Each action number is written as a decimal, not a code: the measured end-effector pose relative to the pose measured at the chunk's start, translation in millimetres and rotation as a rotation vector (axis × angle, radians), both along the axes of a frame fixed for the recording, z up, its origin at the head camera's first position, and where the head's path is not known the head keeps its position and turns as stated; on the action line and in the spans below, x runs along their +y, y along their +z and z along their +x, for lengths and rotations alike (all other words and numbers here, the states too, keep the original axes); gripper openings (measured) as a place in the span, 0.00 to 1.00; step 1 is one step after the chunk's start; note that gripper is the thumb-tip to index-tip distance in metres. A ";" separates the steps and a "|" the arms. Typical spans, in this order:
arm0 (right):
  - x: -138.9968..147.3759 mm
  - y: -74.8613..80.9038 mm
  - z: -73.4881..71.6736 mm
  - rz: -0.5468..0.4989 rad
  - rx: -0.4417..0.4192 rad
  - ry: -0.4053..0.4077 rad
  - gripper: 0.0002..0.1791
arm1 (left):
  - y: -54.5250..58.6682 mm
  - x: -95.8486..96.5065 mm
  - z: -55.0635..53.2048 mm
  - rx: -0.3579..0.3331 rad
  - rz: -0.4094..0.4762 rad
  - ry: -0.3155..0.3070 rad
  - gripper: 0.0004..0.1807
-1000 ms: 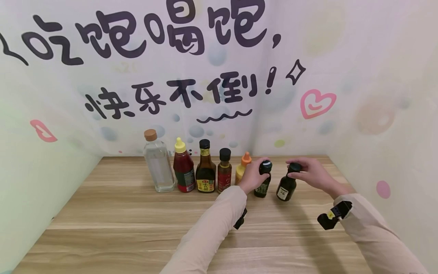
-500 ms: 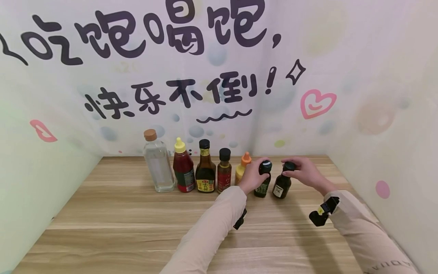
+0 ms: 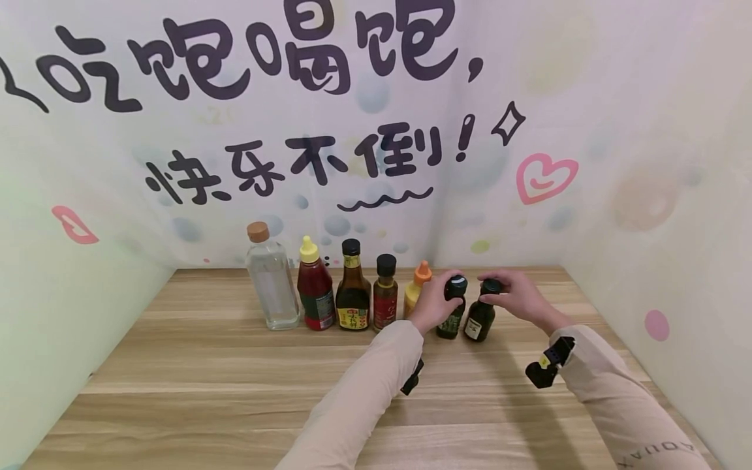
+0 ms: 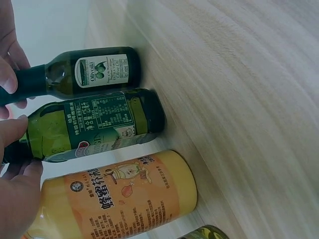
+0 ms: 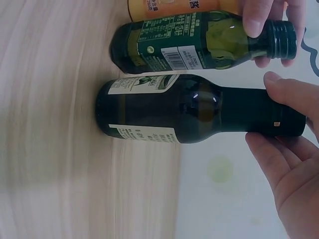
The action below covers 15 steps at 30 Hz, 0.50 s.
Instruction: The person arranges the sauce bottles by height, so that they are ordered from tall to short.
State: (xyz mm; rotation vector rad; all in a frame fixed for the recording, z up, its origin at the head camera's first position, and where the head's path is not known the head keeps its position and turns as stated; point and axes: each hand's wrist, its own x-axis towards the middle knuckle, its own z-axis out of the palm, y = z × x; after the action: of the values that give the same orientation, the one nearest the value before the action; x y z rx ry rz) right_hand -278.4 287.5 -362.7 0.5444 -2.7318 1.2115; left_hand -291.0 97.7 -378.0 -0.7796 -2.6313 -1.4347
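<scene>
My left hand (image 3: pixel 433 301) pinches the neck of a green olive oil bottle (image 4: pixel 94 127), which stands upright on the wooden table. Just to its right, my right hand (image 3: pixel 519 299) grips the dark neck of a second, darker olive oil bottle (image 5: pixel 154 109) with a white label. In the right wrist view the thumb lies on one side of that neck and the fingers on the other. The two bottles stand close side by side. A yellow mustard squeeze bottle (image 4: pixel 119 196) with an orange cap is on the left hand's other side, partly hidden by it in the head view.
Left of the hands, a row continues with a red-labelled small bottle (image 3: pixel 385 297), a soy sauce bottle (image 3: pixel 353 290), a red sauce bottle (image 3: pixel 315 294) and a clear bottle (image 3: pixel 271 281). Behind them hangs a printed white cloth (image 3: pixel 235 228). The wooden table (image 3: pixel 235 398) extends in front.
My right hand has moved left with the darker olive oil bottle, bringing it close beside the green one. The left hand and its bottle have stayed in place.
</scene>
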 end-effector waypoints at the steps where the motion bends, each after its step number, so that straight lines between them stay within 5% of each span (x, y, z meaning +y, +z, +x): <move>1: 0.1 -0.3 0.1 -0.003 -0.001 -0.002 0.20 | 0.2 0.4 0.2 -0.002 0.001 -0.001 0.25; 15: -1.4 -7.3 -2.4 -0.014 0.021 -0.009 0.21 | -1.6 0.6 -1.2 0.005 -0.010 -0.003 0.25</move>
State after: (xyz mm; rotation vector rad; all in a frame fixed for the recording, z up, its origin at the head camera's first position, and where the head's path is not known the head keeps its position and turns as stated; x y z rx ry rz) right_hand -280.9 286.1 -370.1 0.5390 -2.7034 1.2148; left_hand -292.2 98.4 -379.7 -0.7879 -2.6370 -1.4190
